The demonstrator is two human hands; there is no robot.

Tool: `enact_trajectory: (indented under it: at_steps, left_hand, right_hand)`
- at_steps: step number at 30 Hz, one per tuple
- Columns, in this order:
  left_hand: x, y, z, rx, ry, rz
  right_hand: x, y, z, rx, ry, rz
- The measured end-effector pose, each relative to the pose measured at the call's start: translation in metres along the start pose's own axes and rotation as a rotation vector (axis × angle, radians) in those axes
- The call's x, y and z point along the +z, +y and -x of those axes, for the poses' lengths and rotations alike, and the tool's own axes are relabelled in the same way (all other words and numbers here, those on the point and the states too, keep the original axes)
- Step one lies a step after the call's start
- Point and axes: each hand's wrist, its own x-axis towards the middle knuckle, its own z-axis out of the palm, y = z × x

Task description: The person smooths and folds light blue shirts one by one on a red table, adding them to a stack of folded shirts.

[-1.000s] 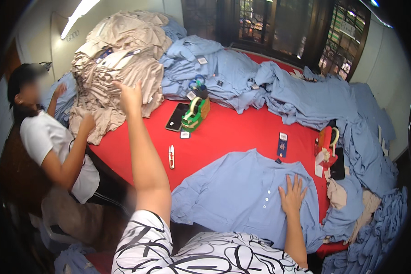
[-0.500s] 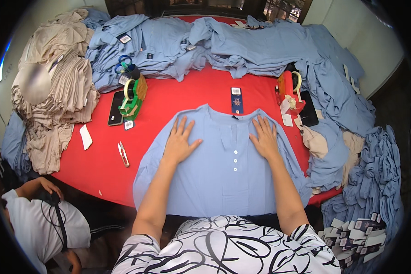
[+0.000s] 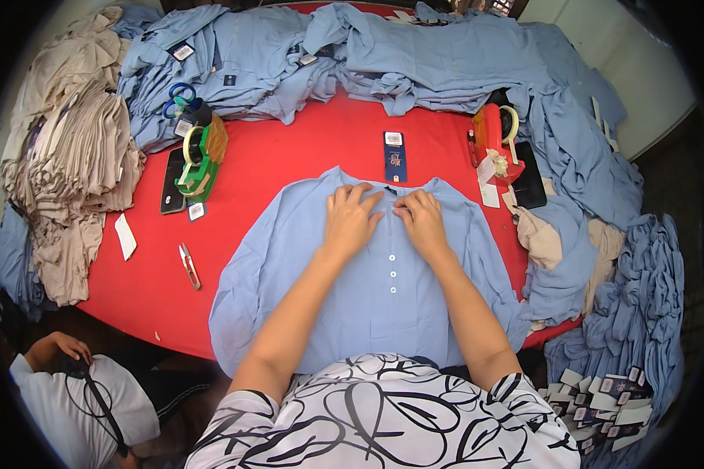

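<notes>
A light-blue long-sleeved shirt (image 3: 379,313) with three white buttons lies spread face up in front of me, its neckline away from me. My left hand (image 3: 352,223) rests on it just left of the neck opening, fingers bent and tips on the cloth. Close by on the other side of the opening, my right hand (image 3: 421,224) is curled the same way, its fingertips gathered at the cloth. Both hands appear to pinch the fabric beside the front slit. A dark blue hang tag (image 3: 395,160) with a white label lies just beyond the collar.
On the red table (image 3: 289,156) stand a green tape dispenser (image 3: 199,168) and a red tape dispenser (image 3: 493,144), phones beside them. Thread snips (image 3: 189,266) lie left. Blue garments (image 3: 446,62) and beige garments (image 3: 78,148) pile around. A person (image 3: 94,391) is at lower left.
My hands have slid inward from the shoulders to the neck opening, and the fingers, flat and spread before, are now bent. The view has shifted slightly.
</notes>
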Motion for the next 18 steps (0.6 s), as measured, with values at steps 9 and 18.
enact_trajectory:
  at_steps: [9,18]
  left_hand:
    - [0.001,-0.011,-0.009,-0.059,-0.043,0.069]
    - [-0.019,0.012,0.021,-0.033,-0.125,0.067]
  right_hand:
    - [-0.013,0.000,-0.018,0.230,-0.197,-0.220]
    - [-0.003,-0.010,-0.015,0.056,-0.097,-0.110]
